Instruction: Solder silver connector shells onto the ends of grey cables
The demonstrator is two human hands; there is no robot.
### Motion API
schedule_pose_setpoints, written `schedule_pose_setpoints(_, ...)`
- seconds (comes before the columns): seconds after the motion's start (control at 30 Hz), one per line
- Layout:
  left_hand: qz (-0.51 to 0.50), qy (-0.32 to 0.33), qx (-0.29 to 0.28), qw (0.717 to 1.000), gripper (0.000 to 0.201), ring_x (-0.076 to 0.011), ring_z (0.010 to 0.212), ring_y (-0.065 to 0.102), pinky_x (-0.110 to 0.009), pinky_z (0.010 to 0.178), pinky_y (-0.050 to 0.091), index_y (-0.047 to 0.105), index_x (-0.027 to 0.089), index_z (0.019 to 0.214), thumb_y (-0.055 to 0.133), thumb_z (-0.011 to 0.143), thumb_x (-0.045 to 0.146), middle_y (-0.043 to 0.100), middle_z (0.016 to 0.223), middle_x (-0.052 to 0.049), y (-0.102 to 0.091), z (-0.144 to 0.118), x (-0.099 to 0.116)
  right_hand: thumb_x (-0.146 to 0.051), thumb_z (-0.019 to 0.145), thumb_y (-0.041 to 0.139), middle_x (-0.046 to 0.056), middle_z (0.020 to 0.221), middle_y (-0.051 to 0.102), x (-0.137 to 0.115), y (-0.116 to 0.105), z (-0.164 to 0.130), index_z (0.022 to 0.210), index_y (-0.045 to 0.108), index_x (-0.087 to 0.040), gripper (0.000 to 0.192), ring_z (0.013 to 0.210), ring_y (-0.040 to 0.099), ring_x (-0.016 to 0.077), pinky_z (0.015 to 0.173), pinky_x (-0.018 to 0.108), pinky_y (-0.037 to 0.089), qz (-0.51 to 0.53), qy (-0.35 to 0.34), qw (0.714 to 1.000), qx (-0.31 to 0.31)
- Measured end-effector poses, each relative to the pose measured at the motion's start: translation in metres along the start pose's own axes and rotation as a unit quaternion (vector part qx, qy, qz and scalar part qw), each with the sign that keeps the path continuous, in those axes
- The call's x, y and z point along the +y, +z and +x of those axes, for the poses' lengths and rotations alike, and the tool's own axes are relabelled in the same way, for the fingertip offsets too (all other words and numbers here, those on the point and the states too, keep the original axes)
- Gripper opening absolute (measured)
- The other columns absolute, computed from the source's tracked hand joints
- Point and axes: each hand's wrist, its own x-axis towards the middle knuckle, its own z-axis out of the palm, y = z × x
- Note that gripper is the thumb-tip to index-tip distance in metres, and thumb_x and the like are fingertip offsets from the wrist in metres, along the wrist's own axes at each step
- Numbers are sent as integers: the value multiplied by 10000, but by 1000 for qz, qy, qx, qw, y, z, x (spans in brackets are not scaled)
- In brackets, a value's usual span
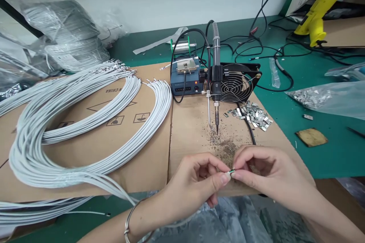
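Observation:
My left hand [196, 178] pinches the end of a white cable [226, 174] between thumb and forefinger. My right hand [265, 171] meets it fingertip to fingertip and pinches a small metal terminal [233, 171] at the cable's tip. Both hands hover over the near edge of a cardboard sheet [188, 129], just in front of a mounted soldering iron [216, 83] whose tip points down at a patch of solder debris [225, 144]. A metal bracelet circles my left wrist.
A large looped bundle of white cables [71, 121] lies on the cardboard at left. A blue soldering station [186, 78] and a black fan [238, 83] stand behind the iron. A heap of metal terminals [253, 114] lies right of it. A yellow tool [319, 15] lies far right.

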Motion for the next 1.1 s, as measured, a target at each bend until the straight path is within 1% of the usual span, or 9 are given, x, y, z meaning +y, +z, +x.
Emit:
schedule_pose_setpoints(0.13,0,2,0,1000,184,-28,404,491,-137,403,402,595,142,820,620,781,320,483,580,55,-1,2,-2,-188,666,725,-31,559,521,1,-1,1,635,632,-196,99,537,418,121,485,230,316,14,17,1000,-1)
schedule_pose_setpoints(0.27,-12,4,2,1000,176,-27,404,492,-135,406,404,587,143,817,618,784,314,481,570,59,-1,4,-3,-189,694,696,-28,571,519,2,0,1,640,620,-200,94,540,417,125,487,237,315,14,1,1000,-5)
schedule_pose_setpoints(0.5,-77,1,-6,997,143,-35,403,541,-149,424,458,572,144,849,598,805,277,568,628,33,2,3,-3,-212,755,639,-5,596,533,5,3,1,667,614,-205,92,559,454,145,496,259,348,-4,-59,998,14)
schedule_pose_setpoints(0.63,-102,-2,-7,995,149,-41,394,557,-140,413,466,575,133,846,598,805,274,584,614,27,2,3,-2,-212,761,637,6,628,551,7,4,1,686,612,-215,80,590,506,162,497,266,377,-7,-89,995,35)
schedule_pose_setpoints(0.77,-113,-10,4,994,169,-43,377,555,-133,397,466,569,127,829,616,787,284,585,591,30,3,3,1,-154,787,611,14,658,583,8,5,0,723,618,-220,92,632,552,172,523,276,420,-45,-155,986,49)
schedule_pose_setpoints(0.83,-115,-20,17,993,197,-47,352,544,-131,368,455,558,126,806,639,762,299,578,558,37,4,4,2,-85,778,602,23,701,598,9,5,-1,778,621,-216,133,668,574,176,560,287,448,-83,-216,972,52)
schedule_pose_setpoints(0.93,-109,-38,34,993,232,-53,314,525,-117,318,421,541,124,758,669,726,315,568,499,43,5,6,4,16,736,590,38,773,607,10,5,-1,863,616,-214,264,690,587,171,576,289,472,-158,-306,937,63)
schedule_pose_setpoints(1.03,-109,-57,35,992,248,-50,298,516,-105,301,400,538,124,723,690,700,319,569,478,42,4,8,6,40,707,599,56,786,629,12,4,-2,905,623,-215,323,671,596,170,566,293,483,-244,-374,890,93)
schedule_pose_setpoints(1.1,-113,-65,34,991,265,-52,294,513,-109,298,400,540,125,709,699,684,336,569,474,41,4,8,8,14,702,628,57,774,662,14,2,-3,920,639,-231,328,645,608,175,557,302,484,-302,-404,857,107)
